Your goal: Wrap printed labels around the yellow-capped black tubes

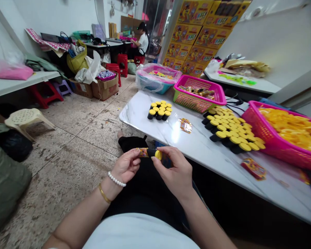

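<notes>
Over my lap, both hands hold a small black tube (151,152) with a yellow cap, lying roughly level. My left hand (124,165) pinches the colourful printed label (143,152) at the tube's left end between thumb and finger. Whether that label is stuck on all the way round, I cannot tell. The thumb and fingers of my right hand (176,171) close on the yellow cap end. Just beyond, on the table, stands a small cluster of yellow-capped black tubes (159,110). Printed labels (185,125) lie right of it.
The marble-patterned table (137,109) carries a larger group of capped tubes (233,129), a label stack (254,168), a pink-green basket (199,91) and a pink basket of yellow parts (277,147). Printed cartons (189,34) rise behind. A person (142,41) sits far off.
</notes>
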Demonstrator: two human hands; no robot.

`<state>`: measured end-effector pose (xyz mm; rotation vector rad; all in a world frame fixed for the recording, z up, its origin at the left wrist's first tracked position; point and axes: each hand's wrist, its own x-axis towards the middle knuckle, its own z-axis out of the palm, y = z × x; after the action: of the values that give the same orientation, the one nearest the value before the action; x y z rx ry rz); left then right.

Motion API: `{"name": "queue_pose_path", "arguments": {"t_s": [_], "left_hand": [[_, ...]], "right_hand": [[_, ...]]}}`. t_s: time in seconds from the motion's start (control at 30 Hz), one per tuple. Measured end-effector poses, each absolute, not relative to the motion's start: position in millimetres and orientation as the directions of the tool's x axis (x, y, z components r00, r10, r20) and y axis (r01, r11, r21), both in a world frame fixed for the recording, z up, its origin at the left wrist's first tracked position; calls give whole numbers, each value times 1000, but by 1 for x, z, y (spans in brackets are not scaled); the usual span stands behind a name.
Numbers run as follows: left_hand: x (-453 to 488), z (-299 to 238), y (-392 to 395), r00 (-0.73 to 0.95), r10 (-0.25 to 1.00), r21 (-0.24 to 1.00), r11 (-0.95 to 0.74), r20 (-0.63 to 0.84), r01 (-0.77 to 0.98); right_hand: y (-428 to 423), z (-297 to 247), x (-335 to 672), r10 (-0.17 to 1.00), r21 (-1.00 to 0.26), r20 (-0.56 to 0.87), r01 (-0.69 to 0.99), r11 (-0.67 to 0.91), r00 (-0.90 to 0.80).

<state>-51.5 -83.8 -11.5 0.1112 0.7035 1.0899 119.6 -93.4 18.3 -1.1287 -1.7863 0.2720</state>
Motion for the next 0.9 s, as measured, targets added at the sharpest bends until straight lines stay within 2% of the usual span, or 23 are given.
{"name": "queue_pose_path", "arguments": {"t_s": [0.07, 0.13, 0.23, 0.3, 0.43, 0.63, 0.77, 0.9], "left_hand": [[-50, -13, -85, 273, 846, 430, 479, -458, -765], [-47, -13, -87, 262, 857, 471, 472, -444, -745], [-44, -12, -88, 194, 878, 563, 436, -438, -702], [-43, -12, -89, 128, 893, 608, 393, -432, -690], [-43, -14, -93, 68, 905, 624, 343, -421, -703], [-37, -11, -98, 108, 916, 640, 351, -387, -683], [-33, -11, -97, 112, 916, 654, 356, -385, -667], [-35, -13, -99, 88, 923, 720, 349, -374, -600]], "right_hand": [[-95, 21, 120, 771, -581, 623, 583, 568, -131], [-95, 20, 119, 823, -677, 559, 515, 526, -107], [-91, 11, 118, 940, -905, 337, 254, 340, -55], [-89, 3, 117, 977, -974, 207, 82, 211, -48], [-90, -6, 119, 988, -991, 105, -98, 94, -111], [-95, -10, 126, 986, -978, 137, -169, 119, -99], [-94, -12, 130, 980, -966, 102, -253, 56, -170], [-93, -18, 136, 985, -963, 100, -264, 60, -143]]}}
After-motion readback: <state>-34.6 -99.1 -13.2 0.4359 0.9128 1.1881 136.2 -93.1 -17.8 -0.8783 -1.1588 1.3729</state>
